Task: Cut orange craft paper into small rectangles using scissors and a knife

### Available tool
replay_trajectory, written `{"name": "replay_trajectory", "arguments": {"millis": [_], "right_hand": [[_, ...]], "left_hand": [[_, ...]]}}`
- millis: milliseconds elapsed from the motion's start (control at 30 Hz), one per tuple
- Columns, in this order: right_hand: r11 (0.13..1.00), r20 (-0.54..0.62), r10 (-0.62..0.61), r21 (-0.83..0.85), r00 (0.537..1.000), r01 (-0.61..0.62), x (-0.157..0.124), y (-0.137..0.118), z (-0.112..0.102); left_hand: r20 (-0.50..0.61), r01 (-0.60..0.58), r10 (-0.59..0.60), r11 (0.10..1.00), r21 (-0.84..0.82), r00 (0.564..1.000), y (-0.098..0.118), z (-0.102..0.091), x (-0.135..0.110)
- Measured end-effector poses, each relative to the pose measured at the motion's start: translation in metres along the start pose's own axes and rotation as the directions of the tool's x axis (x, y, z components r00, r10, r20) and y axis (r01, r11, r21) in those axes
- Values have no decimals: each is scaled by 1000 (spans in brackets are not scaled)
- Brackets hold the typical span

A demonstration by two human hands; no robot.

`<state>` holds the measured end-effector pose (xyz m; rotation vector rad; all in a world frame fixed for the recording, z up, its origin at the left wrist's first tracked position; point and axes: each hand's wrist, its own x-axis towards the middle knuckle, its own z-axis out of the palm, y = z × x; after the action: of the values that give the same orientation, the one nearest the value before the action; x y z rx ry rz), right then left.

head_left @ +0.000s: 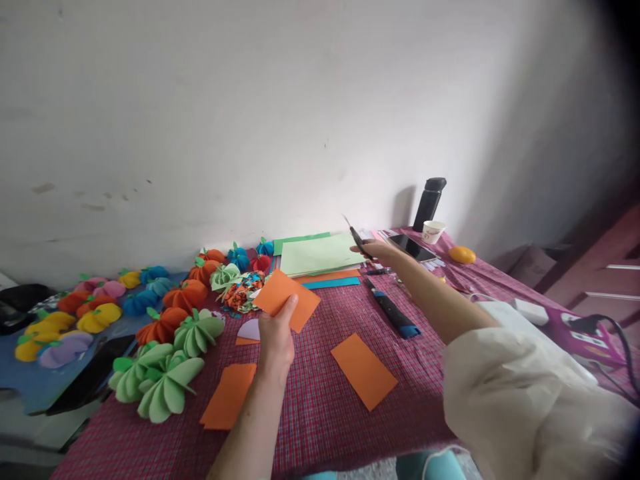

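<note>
My left hand (277, 333) is closed on an orange paper piece (286, 297), with the thumb on top of it. Farther off, my right hand (373, 249) grips a pair of scissors (357, 238), blades pointing up and left toward the wall, above the edge of the light green paper stack (323, 255). An orange paper rectangle (364, 371) lies flat on the checked cloth, right of my left hand. Left of my forearm is a pile of orange paper rectangles (229, 397). A lilac half-round piece (249, 330) sits beside my left wrist.
Folded paper pumpkins (165, 390) in several colours crowd the left side, near a heap of paper scraps (244, 292). A blue-and-black utility knife (393, 310), a phone (413, 247), a paper cup (433, 231), a black bottle (429, 203) and an orange-yellow fruit (462, 255) stand or lie right.
</note>
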<state>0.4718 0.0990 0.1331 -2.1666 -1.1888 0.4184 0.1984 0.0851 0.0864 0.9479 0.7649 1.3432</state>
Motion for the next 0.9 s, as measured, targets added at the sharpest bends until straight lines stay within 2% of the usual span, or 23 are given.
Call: {"name": "replay_trajectory", "arguments": {"millis": [167,233,267,333,500,700,800,900], "right_hand": [[931,124,-249,303,960,203,-79,-24,11],[777,190,-399,589,897,221,-113,-30,20],[710,189,-418,678,889,189,-127,-31,26],[632,158,-395,762,905,143,-147,-31,38],[566,129,-359,817,924,106,-156,-27,59],[504,130,-375,859,918,85,-153,-30,63],[503,167,-409,861,897,69,-155,-28,60],[554,256,-448,831,857,41,-157,-21,55]], "left_hand": [[-7,-4,4,1000,-11,1000,2,-1,-3],[-3,-3,3,1000,-13,1000,4,-1,-5],[6,-2,2,1000,-18,1000,4,-1,-7],[34,10,-9,1000,-29,999,5,0,-10],[132,56,-51,998,-29,990,0,4,-18],[199,110,-101,993,-34,975,0,6,-22],[209,98,-90,995,-30,974,3,7,-24],[138,70,-66,997,-22,988,6,5,-21]]}}
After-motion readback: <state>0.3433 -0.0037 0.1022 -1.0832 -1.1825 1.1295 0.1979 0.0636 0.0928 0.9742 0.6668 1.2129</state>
